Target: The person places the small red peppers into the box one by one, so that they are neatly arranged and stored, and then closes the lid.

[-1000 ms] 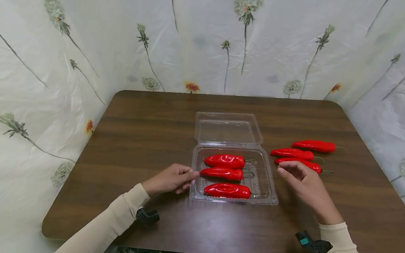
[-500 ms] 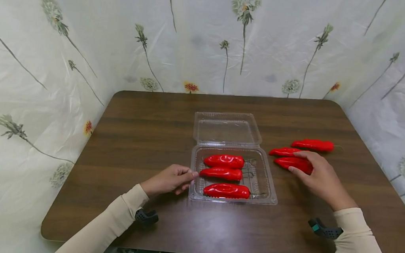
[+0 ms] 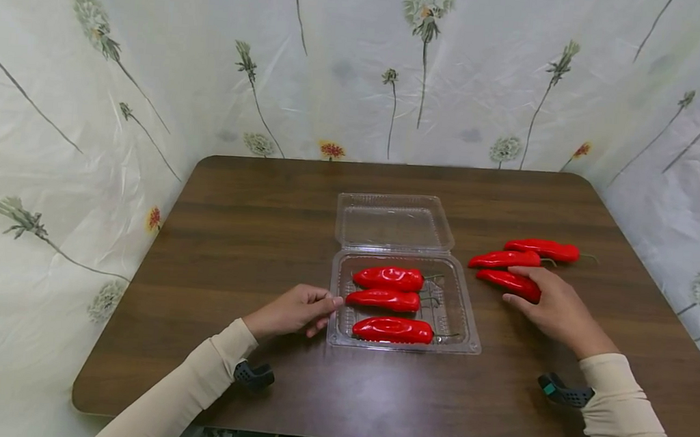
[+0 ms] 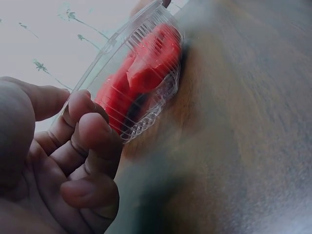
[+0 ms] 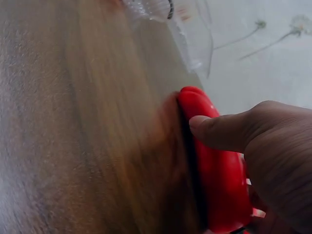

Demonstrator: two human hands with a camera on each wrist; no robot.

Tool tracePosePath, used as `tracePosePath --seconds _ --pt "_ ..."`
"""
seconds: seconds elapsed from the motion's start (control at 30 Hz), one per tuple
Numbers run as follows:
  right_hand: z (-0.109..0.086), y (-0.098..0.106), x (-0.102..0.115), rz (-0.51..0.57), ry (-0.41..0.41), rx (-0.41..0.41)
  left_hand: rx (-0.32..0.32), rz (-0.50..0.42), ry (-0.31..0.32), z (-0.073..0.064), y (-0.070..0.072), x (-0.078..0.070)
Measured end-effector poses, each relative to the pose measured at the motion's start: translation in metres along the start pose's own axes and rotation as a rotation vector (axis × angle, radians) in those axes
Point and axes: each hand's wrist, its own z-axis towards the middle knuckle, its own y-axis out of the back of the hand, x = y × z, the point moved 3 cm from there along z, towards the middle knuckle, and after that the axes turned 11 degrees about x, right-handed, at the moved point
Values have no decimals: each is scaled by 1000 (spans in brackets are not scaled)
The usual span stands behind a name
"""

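My left hand [image 3: 293, 311] pinches the left rim of a clear plastic clamshell container [image 3: 464, 323] between thumb and fingers. Three glossy red chili peppers lie across its base: the far pepper [image 3: 387, 277], the middle pepper [image 3: 383, 299] and the near pepper [image 3: 393, 329]. To the right, my right hand [image 3: 559, 310] grips the nearest loose chili pepper [image 3: 507, 283], thumb on the near side. In the right wrist view the thumb presses this pepper [image 5: 219, 180]; most of the other fingers are hidden behind it. Its stem end is covered by the hand in the head view.
Two more red peppers, one nearer [image 3: 503, 259] and one farther [image 3: 542, 248], lie just beyond my right hand. The container's transparent lid [image 3: 394, 225] is folded back flat on the brown wooden table [image 3: 251, 224]. A floral-printed sheet [image 3: 336, 80] hangs behind and at the sides.
My right hand has moved right and come down onto the nearest loose pepper, which it now grips. The left hand has stayed at the container's rim.
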Motion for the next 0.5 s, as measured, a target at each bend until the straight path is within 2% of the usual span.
tracePosePath --seconds 0.17,0.5 --pt "1 -5 -2 18 -39 21 0 -14 4 1 -1 1" --pt "1 -10 -7 60 -37 -39 -1 -39 16 1 -1 4"
